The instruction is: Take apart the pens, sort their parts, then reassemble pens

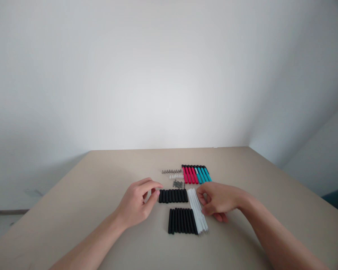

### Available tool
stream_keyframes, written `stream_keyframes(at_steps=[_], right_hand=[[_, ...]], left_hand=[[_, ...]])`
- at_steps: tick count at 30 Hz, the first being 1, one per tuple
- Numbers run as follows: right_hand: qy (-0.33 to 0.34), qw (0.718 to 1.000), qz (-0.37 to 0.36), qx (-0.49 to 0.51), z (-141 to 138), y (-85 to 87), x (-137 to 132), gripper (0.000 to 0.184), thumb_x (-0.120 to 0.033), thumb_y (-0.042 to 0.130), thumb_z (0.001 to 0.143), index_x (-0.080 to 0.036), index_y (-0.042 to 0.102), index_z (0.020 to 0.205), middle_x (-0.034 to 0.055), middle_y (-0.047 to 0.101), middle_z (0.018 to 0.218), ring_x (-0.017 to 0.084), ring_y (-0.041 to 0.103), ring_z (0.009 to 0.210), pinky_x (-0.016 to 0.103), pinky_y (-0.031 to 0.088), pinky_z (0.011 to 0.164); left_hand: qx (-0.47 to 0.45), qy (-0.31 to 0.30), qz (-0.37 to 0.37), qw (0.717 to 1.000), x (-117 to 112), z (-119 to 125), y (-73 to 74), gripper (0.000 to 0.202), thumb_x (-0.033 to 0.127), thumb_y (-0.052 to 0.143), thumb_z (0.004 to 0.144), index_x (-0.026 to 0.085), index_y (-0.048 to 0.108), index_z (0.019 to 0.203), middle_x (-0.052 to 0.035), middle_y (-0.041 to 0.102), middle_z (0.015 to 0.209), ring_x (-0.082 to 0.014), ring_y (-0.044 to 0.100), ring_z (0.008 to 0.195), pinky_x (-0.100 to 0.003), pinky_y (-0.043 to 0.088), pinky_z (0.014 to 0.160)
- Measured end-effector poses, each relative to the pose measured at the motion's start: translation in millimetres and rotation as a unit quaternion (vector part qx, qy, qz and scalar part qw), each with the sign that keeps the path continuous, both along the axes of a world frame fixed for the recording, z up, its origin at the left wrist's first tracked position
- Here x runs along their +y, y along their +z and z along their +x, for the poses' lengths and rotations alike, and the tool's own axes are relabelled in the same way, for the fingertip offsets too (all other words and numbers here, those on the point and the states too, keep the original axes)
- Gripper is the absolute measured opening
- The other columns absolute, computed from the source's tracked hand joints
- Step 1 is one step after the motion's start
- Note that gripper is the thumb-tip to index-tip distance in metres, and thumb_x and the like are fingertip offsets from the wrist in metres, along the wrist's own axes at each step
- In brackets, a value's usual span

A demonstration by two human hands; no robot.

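Pen parts lie sorted in rows on a beige table [107, 180]. My left hand [136, 202] rests beside the left end of a row of short black grips [173, 195], thumb and forefinger curled close together with nothing visible between them. My right hand [218, 198] lies curled against the right side of a row of white refill tubes [197, 212], fingertips touching them. A second row of black barrels [181, 221] sits nearer to me, between the two forearms.
Farther back lie red pen barrels [190, 174] and teal pen barrels [203, 174], a row of small metal tips [171, 171], clear small pieces [176, 176] and tiny springs [178, 183]. A white wall rises behind the table.
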State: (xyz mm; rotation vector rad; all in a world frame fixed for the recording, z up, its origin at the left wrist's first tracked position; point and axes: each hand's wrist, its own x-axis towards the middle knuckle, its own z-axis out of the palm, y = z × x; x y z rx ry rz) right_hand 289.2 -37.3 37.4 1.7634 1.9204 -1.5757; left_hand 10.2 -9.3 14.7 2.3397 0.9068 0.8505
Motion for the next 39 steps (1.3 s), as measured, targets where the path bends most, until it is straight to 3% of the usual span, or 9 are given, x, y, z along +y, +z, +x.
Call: stream_keyframes(at_steps=[4, 8, 12, 15, 20, 25, 29, 35, 39], right_hand=[[0.018, 0.994, 0.105, -0.032, -2.5, 3.0, 0.5, 0.011, -0.015, 0.055, 0.061, -0.018, 0.045, 0.065, -0.0054, 0.05, 0.047, 0.009, 0.047, 0.041, 0.018, 0.03, 0.04], [-0.025, 0.919, 0.393, -0.009, -20.7, 14.8, -6.0, 0.012, -0.022, 0.056, 0.075, -0.018, 0.047, 0.068, -0.0065, 0.041, 0.05, 0.008, 0.036, 0.047, 0.02, 0.023, 0.044], [-0.03, 0.875, 0.479, 0.062, -58.2, 20.5, -23.2, 0.013, -0.031, 0.052, 0.086, -0.019, 0.056, 0.091, -0.0042, 0.052, 0.058, 0.01, 0.043, 0.051, 0.021, 0.03, 0.052], [0.041, 0.873, 0.464, 0.146, -84.9, 12.8, -32.7, 0.021, -0.03, 0.057, 0.084, -0.02, 0.057, 0.103, 0.0024, 0.065, 0.082, 0.013, 0.054, 0.064, 0.022, 0.037, 0.059], [0.047, 0.853, 0.486, 0.182, -100.6, -3.8, -33.1, 0.014, -0.021, 0.051, 0.085, -0.018, 0.061, 0.094, 0.0037, 0.064, 0.077, 0.014, 0.054, 0.064, 0.024, 0.038, 0.06], [-0.167, 0.862, 0.391, 0.276, -92.1, -7.8, -22.2, 0.015, -0.028, 0.056, 0.082, -0.017, 0.065, 0.085, 0.0016, 0.061, 0.066, 0.011, 0.048, 0.053, 0.022, 0.036, 0.05], [-0.38, 0.778, 0.239, 0.439, -73.4, -8.1, -5.7, 0.029, -0.038, 0.069, 0.07, -0.014, 0.062, 0.084, 0.0017, 0.059, 0.067, 0.007, 0.035, 0.042, 0.019, 0.022, 0.036], [-0.433, 0.697, 0.163, 0.547, -57.9, -4.7, 4.9, 0.022, -0.034, 0.07, 0.066, -0.014, 0.061, 0.066, -0.0013, 0.047, 0.058, 0.006, 0.027, 0.045, 0.018, 0.018, 0.034], [-0.422, 0.701, 0.141, 0.558, -59.7, -6.6, 3.9, 0.023, -0.032, 0.072, 0.065, -0.013, 0.061, 0.071, -0.001, 0.049, 0.064, 0.005, 0.021, 0.045, 0.018, 0.014, 0.034]], left_hand=[[-0.062, -0.021, -0.046, 0.997, -1.3, -2.6, 1.1, 0.048, 0.005, 0.042, 0.075, 0.018, 0.048, 0.121, -0.0011, 0.052, 0.084, -0.0053, 0.032, 0.046, -0.02, 0.03, 0.045], [-0.107, -0.047, -0.054, 0.992, -5.9, -3.5, 2.1, 0.068, 0.003, 0.04, 0.07, 0.021, 0.027, 0.135, -0.006, 0.048, 0.103, -0.0044, 0.033, 0.047, -0.021, 0.032, 0.046], [-0.06, -0.092, 0.019, 0.994, -17.0, -0.1, 2.0, 0.085, 0.003, 0.041, 0.066, 0.02, 0.01, 0.143, -0.0123, 0.047, 0.111, -0.0103, 0.047, 0.058, -0.028, 0.044, 0.055], [-0.028, -0.119, 0.063, 0.99, -26.9, 2.8, 2.5, 0.092, 0.003, 0.041, 0.065, 0.019, -0.001, 0.145, -0.019, 0.04, 0.128, -0.0234, 0.056, 0.09, -0.041, 0.051, 0.075], [0.017, -0.127, 0.115, 0.985, -34.0, 4.9, 6.6, 0.096, 0.0, 0.041, 0.063, 0.015, -0.005, 0.146, -0.0211, 0.029, 0.14, -0.0327, 0.042, 0.121, -0.047, 0.047, 0.091], [-0.024, -0.035, 0.132, 0.99, -27.3, 5.4, 8.6, 0.076, 0.012, 0.047, 0.078, 0.018, 0.009, 0.144, -0.0186, 0.041, 0.127, -0.0276, 0.051, 0.105, -0.042, 0.048, 0.083], [-0.095, 0.083, 0.126, 0.984, -17.9, 4.7, 6.2, 0.064, 0.019, 0.048, 0.083, 0.016, 0.017, 0.139, -0.0161, 0.043, 0.117, -0.0222, 0.049, 0.092, -0.043, 0.043, 0.084], [-0.07, 0.082, 0.104, 0.989, -14.4, 4.4, 5.9, 0.052, 0.018, 0.046, 0.085, 0.018, 0.027, 0.134, -0.0117, 0.044, 0.11, -0.0177, 0.048, 0.083, -0.039, 0.042, 0.084], [-0.059, 0.08, 0.093, 0.991, -14.7, 4.3, 5.7, 0.047, 0.018, 0.045, 0.086, 0.019, 0.031, 0.131, -0.0109, 0.045, 0.109, -0.0175, 0.048, 0.082, -0.039, 0.043, 0.083]])
